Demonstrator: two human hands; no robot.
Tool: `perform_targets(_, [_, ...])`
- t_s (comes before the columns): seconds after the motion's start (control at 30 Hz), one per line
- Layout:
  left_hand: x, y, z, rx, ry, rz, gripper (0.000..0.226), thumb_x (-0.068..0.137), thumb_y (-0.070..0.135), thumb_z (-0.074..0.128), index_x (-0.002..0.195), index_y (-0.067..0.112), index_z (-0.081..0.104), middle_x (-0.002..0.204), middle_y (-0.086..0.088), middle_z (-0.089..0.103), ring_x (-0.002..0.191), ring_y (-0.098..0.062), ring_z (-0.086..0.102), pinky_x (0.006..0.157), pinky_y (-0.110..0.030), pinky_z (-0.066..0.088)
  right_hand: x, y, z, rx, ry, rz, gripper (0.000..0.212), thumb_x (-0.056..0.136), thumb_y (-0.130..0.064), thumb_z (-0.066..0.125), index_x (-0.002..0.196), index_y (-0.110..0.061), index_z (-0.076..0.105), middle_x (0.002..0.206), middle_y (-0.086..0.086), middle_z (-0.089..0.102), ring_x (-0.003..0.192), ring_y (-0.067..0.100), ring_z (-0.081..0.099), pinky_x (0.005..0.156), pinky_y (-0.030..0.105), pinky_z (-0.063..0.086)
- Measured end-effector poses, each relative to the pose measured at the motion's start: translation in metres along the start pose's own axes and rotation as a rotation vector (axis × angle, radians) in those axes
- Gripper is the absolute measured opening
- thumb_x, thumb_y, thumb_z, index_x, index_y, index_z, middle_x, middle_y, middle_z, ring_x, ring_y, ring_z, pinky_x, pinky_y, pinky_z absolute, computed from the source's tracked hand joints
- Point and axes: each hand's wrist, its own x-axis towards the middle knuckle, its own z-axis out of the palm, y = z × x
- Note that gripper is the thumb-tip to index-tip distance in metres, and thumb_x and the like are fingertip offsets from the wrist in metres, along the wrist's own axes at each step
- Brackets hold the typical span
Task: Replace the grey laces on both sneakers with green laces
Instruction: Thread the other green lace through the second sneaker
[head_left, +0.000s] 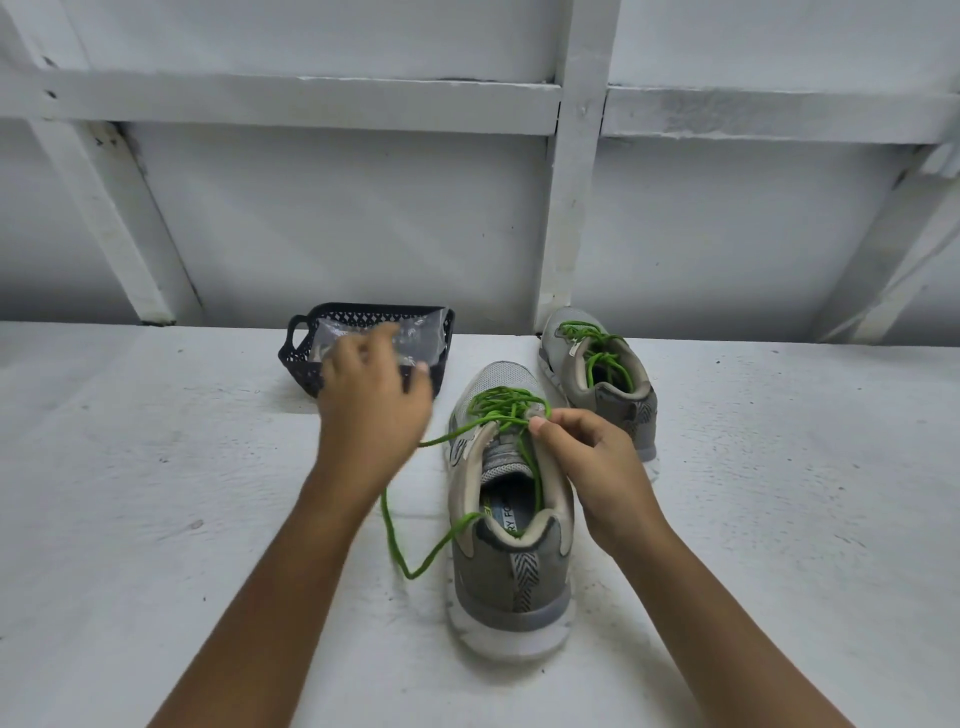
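A grey sneaker (511, 561) stands in front of me, heel toward me, with a green lace (501, 408) threaded through its eyelets. My right hand (592, 457) pinches the lace at the top right eyelets. My left hand (371, 400) is raised to the left of the shoe, blurred, and one strand of the lace runs to it; a long loop (395, 540) hangs down onto the table. A second grey sneaker (605, 374) with a green lace stands behind to the right.
A black perforated basket (301, 358) holding a clear plastic bag (415, 338) sits behind my left hand. The white table (156, 519) ends at a white wall with slanted and upright beams (571, 208).
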Motion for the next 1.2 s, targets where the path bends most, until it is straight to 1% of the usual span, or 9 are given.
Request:
perform_targets(0.13, [-0.02, 0.024, 0.019, 0.163, -0.135, 0.38, 0.034, 0.088, 0.039, 0.054, 0.117, 0.023, 0.06, 0.135, -0.005, 0.042, 0.128, -0.023, 0.027, 0.104, -0.042, 0.022, 0.001, 0.0, -0.003, 0.005, -0.018, -0.008, 0.009, 0.084, -0.014, 0.069, 0.087, -0.005, 0.068, 0.079, 0.006, 0.068, 0.075, 0.012, 0.062, 0.075, 0.027, 0.053])
perform_targets(0.3, [-0.031, 0.032, 0.035, 0.094, -0.255, 0.448, 0.021, 0.092, 0.032, 0.05, 0.104, 0.02, 0.062, 0.114, 0.003, 0.054, 0.11, -0.018, 0.045, 0.092, -0.034, 0.03, 0.001, 0.001, -0.003, 0.014, -0.021, -0.021, 0.008, 0.084, -0.011, 0.068, 0.089, -0.005, 0.068, 0.079, 0.004, 0.068, 0.074, 0.008, 0.062, 0.068, 0.019, 0.051])
perform_targets(0.37, [-0.027, 0.033, 0.028, -0.13, -0.25, 0.376, 0.008, 0.089, 0.024, 0.056, 0.086, 0.021, 0.063, 0.1, 0.003, 0.058, 0.099, -0.017, 0.053, 0.089, -0.034, 0.039, 0.002, 0.002, -0.003, 0.018, -0.01, -0.02, 0.009, 0.083, -0.013, 0.069, 0.089, -0.006, 0.068, 0.079, 0.004, 0.068, 0.074, 0.007, 0.062, 0.07, 0.019, 0.052])
perform_targets(0.47, [-0.016, 0.031, 0.008, -0.667, -0.294, 0.103, 0.032, 0.089, 0.008, 0.054, 0.063, 0.026, 0.057, 0.083, 0.004, 0.068, 0.081, -0.008, 0.062, 0.077, -0.024, 0.047, 0.003, 0.003, -0.003, 0.009, -0.001, -0.015, 0.011, 0.083, -0.015, 0.07, 0.09, -0.006, 0.068, 0.078, 0.001, 0.069, 0.073, 0.006, 0.064, 0.07, 0.019, 0.053])
perform_targets(0.6, [-0.001, 0.024, -0.018, -1.166, -0.267, -0.199, 0.036, 0.091, -0.001, 0.037, 0.06, 0.013, 0.046, 0.051, 0.0, 0.06, 0.05, -0.015, 0.059, 0.055, -0.025, 0.053, 0.003, 0.003, -0.002, 0.01, -0.006, -0.011, 0.009, 0.084, -0.014, 0.069, 0.087, -0.006, 0.069, 0.08, 0.001, 0.069, 0.078, 0.01, 0.064, 0.079, 0.025, 0.053])
perform_targets(0.73, [0.004, 0.016, -0.022, -0.642, -0.029, -0.152, 0.018, 0.091, 0.013, 0.045, 0.073, 0.012, 0.049, 0.047, 0.006, 0.052, 0.043, -0.012, 0.052, 0.049, -0.024, 0.044, 0.001, 0.002, -0.002, -0.003, -0.011, -0.018, 0.01, 0.084, -0.015, 0.068, 0.089, -0.007, 0.07, 0.084, 0.008, 0.069, 0.082, 0.015, 0.064, 0.086, 0.035, 0.052])
perform_targets(0.87, [-0.007, 0.022, -0.011, 0.033, -0.022, 0.28, 0.023, 0.089, 0.035, 0.053, 0.108, 0.023, 0.061, 0.096, 0.001, 0.06, 0.09, -0.021, 0.056, 0.077, -0.033, 0.041, 0.001, 0.001, -0.002, -0.013, -0.022, -0.02, 0.01, 0.084, -0.015, 0.068, 0.088, -0.007, 0.069, 0.083, 0.006, 0.07, 0.081, 0.015, 0.064, 0.084, 0.034, 0.053])
perform_targets(1.0, [-0.022, 0.036, 0.012, 0.167, -0.245, 0.469, 0.033, 0.091, 0.046, 0.047, 0.107, 0.024, 0.067, 0.113, 0.003, 0.051, 0.109, -0.017, 0.045, 0.089, -0.037, 0.034, 0.001, 0.0, -0.003, -0.009, -0.032, -0.032, 0.006, 0.085, -0.013, 0.067, 0.086, -0.007, 0.068, 0.075, 0.0, 0.067, 0.075, 0.01, 0.061, 0.072, 0.024, 0.051])
perform_targets(1.2, [-0.022, 0.033, 0.024, 0.112, -0.382, 0.456, 0.022, 0.093, 0.035, 0.05, 0.101, 0.022, 0.066, 0.111, 0.007, 0.047, 0.111, -0.015, 0.039, 0.09, -0.034, 0.032, 0.001, 0.0, -0.004, -0.003, -0.048, -0.026, 0.014, 0.086, -0.013, 0.066, 0.094, -0.002, 0.068, 0.081, 0.005, 0.069, 0.076, 0.009, 0.063, 0.073, 0.023, 0.052])
